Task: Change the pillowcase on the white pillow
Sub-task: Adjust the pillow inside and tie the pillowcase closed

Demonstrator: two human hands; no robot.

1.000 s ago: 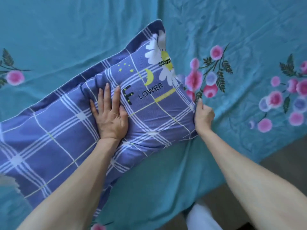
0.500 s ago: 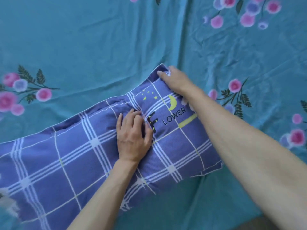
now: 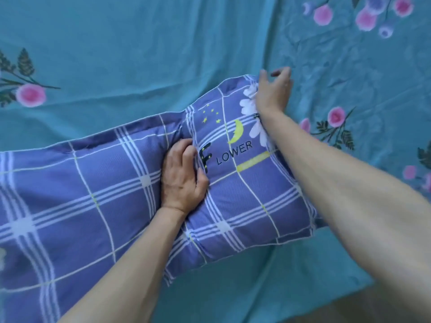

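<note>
A pillow in a blue plaid pillowcase [image 3: 98,194] printed with "FLOWER", a moon and a daisy lies across the bed. The white pillow itself is hidden inside the case. My left hand [image 3: 182,178] sits at the pillow's middle, its fingers curled into the fabric and bunching it beside the letter F. My right hand [image 3: 272,94] is over the far right corner, on the daisy print. Its fingers are spread and slightly blurred, holding nothing.
A teal bedsheet [image 3: 140,54] with pink flower prints covers the bed all round the pillow. The bed's near edge runs along the lower right, with bare floor [image 3: 349,308] below it.
My left hand went from lying flat to clenching the fabric. My right hand went from the near right corner to the far corner, gripped it, and has now let go.
</note>
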